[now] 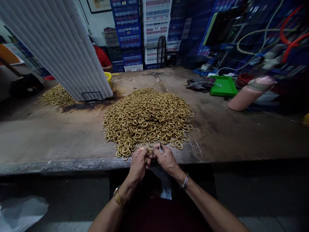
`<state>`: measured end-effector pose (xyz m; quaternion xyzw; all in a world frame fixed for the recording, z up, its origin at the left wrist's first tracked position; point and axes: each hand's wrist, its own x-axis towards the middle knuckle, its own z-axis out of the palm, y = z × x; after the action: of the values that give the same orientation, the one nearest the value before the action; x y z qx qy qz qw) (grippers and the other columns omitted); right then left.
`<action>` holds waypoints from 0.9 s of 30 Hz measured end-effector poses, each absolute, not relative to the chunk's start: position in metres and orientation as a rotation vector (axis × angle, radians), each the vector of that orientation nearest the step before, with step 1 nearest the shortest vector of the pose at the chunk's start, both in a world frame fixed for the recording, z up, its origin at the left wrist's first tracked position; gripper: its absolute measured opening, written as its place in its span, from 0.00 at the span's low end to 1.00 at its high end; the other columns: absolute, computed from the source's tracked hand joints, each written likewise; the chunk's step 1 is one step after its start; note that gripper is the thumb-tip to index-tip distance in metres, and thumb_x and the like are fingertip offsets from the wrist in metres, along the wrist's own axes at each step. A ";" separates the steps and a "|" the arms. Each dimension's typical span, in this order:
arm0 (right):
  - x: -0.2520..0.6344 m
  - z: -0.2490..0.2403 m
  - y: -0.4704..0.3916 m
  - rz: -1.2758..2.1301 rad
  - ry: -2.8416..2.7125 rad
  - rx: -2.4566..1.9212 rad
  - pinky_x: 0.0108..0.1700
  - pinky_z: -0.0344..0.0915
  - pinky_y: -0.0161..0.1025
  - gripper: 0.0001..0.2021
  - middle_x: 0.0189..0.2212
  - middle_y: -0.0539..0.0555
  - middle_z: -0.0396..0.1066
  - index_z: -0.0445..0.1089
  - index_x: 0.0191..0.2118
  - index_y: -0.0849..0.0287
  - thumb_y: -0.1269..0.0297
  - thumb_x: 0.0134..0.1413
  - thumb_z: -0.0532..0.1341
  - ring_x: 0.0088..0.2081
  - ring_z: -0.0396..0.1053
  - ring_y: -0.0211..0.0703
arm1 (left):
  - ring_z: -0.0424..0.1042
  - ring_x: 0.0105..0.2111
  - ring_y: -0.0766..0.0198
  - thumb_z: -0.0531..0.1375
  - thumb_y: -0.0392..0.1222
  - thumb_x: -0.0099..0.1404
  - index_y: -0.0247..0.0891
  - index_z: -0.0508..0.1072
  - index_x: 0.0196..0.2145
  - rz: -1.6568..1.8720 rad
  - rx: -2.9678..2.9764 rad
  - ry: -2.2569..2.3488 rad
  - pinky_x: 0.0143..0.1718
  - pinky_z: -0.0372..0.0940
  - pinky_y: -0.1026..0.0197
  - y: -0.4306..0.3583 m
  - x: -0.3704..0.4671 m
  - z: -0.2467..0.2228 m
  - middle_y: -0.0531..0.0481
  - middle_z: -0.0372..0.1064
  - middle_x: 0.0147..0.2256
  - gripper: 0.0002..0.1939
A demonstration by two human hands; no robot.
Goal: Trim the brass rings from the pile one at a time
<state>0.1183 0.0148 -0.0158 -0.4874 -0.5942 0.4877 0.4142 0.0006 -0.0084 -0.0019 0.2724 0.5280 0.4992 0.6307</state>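
A large heap of brass-coloured rings (pixel 147 116) lies on the workbench in front of me. At its near edge, just over the bench's front edge, my left hand (pixel 138 162) is closed with a brass-coloured ring (pixel 149 151) between its fingers. Close beside it, my right hand (pixel 167 161) is closed around a small dark tool (pixel 161 148); most of that tool is hidden in the fingers, so its kind does not show. The fingertips of both hands come together near the ring. A few loose rings (pixel 151 144) lie flat just beyond the fingers.
A tall corrugated white panel (pixel 72 48) stands on the wooden workbench (pixel 217 135) at left, with a second ring pile (pixel 58 96) behind it. A green tray (pixel 223 86) and a pink cylinder (pixel 248 95) are at right. Stacked crates (pixel 155 29) and a person in red (pixel 101 57) are beyond.
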 end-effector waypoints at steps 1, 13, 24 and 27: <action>0.118 -0.016 0.016 1.266 -1.466 -1.219 0.21 0.55 0.30 0.09 0.16 0.45 0.60 0.60 0.26 0.58 0.58 0.50 0.53 0.18 0.56 0.32 | 0.56 0.13 0.75 0.56 0.47 0.53 0.36 0.63 0.31 1.154 0.610 1.186 0.12 0.45 0.72 -0.008 0.000 -0.002 0.55 0.65 0.20 0.11; 0.116 -0.019 0.023 1.347 -1.423 -1.266 0.17 0.50 0.28 0.11 0.13 0.43 0.56 0.60 0.23 0.59 0.56 0.46 0.57 0.15 0.51 0.29 | 0.56 0.15 0.75 0.59 0.48 0.54 0.36 0.67 0.36 1.257 0.839 1.276 0.17 0.50 0.71 -0.011 0.003 -0.004 0.58 0.60 0.18 0.15; 0.116 -0.016 0.025 1.409 -1.365 -1.300 0.15 0.48 0.28 0.09 0.13 0.42 0.57 0.60 0.25 0.58 0.58 0.46 0.55 0.13 0.51 0.29 | 0.56 0.15 0.76 0.62 0.47 0.50 0.38 0.61 0.35 1.102 0.582 1.067 0.14 0.45 0.73 -0.011 -0.003 0.001 0.57 0.63 0.22 0.18; 0.116 -0.016 0.025 1.442 -1.345 -1.297 0.15 0.48 0.29 0.09 0.13 0.42 0.57 0.60 0.26 0.58 0.58 0.46 0.55 0.12 0.51 0.29 | 0.56 0.15 0.76 0.61 0.47 0.51 0.37 0.61 0.35 1.127 0.594 1.056 0.14 0.46 0.73 -0.013 -0.002 -0.002 0.57 0.64 0.23 0.17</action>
<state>0.1159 0.0252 -0.0164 -0.5080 -0.5270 0.5651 0.3807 -0.0022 -0.0129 -0.0017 0.2643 0.4700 0.5014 0.6767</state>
